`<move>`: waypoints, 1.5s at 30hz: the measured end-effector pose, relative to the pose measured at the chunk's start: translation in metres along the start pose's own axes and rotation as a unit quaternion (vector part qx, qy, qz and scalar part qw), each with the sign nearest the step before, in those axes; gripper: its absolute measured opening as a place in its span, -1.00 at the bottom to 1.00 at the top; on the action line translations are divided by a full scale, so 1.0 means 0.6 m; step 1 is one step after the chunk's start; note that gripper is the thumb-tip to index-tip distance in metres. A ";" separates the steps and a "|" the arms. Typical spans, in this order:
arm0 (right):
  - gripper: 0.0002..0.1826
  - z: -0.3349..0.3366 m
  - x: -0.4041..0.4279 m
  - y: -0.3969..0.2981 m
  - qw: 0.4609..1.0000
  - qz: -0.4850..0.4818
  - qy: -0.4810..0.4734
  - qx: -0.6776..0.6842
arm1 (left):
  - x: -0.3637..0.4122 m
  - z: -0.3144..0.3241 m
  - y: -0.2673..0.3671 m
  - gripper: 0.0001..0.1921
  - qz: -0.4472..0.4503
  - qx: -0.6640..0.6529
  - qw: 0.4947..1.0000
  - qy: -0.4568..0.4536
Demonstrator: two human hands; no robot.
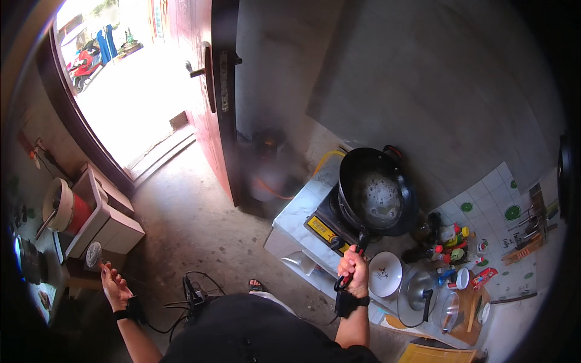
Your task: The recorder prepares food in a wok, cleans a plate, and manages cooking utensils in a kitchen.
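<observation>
My right hand [353, 267] grips the handle of a black wok [352, 199], which sits tilted at the gas stove [323, 229]. A pale, bubbly film of liquid covers part of the wok's inside. Off to the left, my left hand [115, 286] is closed around the handle of a scrubber [94, 254] with a round, greyish head. That scrubber is held up near the white sink cabinet, well apart from the wok. Whether the stove's burner is lit cannot be seen under the wok.
A white plate [385, 274], a glass lid [415, 292] and several seasoning bottles [454, 245] crowd the counter on the right. On the left, a red bucket [81, 213] stands in a white sink [97, 206]. Cables [174, 313] lie on the floor. The door [199, 90] stands ajar.
</observation>
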State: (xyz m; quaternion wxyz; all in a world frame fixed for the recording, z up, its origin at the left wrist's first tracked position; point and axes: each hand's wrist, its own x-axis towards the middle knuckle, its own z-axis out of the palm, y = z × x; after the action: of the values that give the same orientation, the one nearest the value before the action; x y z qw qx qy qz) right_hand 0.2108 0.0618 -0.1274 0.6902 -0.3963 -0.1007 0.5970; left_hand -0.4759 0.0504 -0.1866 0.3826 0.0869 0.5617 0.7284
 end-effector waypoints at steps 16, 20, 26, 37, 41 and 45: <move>-0.80 0.151 -0.181 0.071 0.973 0.190 -0.114 -0.066 | 0.095 0.151 0.013 -0.73 -0.064 0.074 0.992 -0.085; -0.83 0.248 -0.224 0.129 0.947 0.280 -0.127 -0.093 | 0.145 0.126 0.052 -0.77 -0.097 0.042 0.990 -0.089; -0.78 0.349 -0.180 0.279 0.898 0.402 -0.169 -0.063 | 0.238 0.047 0.162 -0.77 -0.089 0.089 0.989 -0.082; -0.80 0.651 0.066 0.516 0.785 0.555 -0.269 -0.054 | 0.408 0.004 0.252 -0.76 -0.044 0.170 0.980 -0.089; -0.84 0.763 0.229 0.573 0.755 0.582 -0.297 -0.055 | 0.492 0.039 0.282 -0.77 -0.013 0.183 0.981 -0.056; -0.86 0.895 0.412 0.619 0.729 0.581 -0.343 -0.115 | 0.602 0.084 0.306 -0.78 0.053 0.205 0.977 0.004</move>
State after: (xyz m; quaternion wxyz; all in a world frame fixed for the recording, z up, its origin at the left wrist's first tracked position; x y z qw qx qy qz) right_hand -0.3284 0.5042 -0.1003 0.0760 -0.2221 -0.1481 0.9607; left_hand -0.7824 0.3107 -0.1159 0.3150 0.1908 0.6951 0.6174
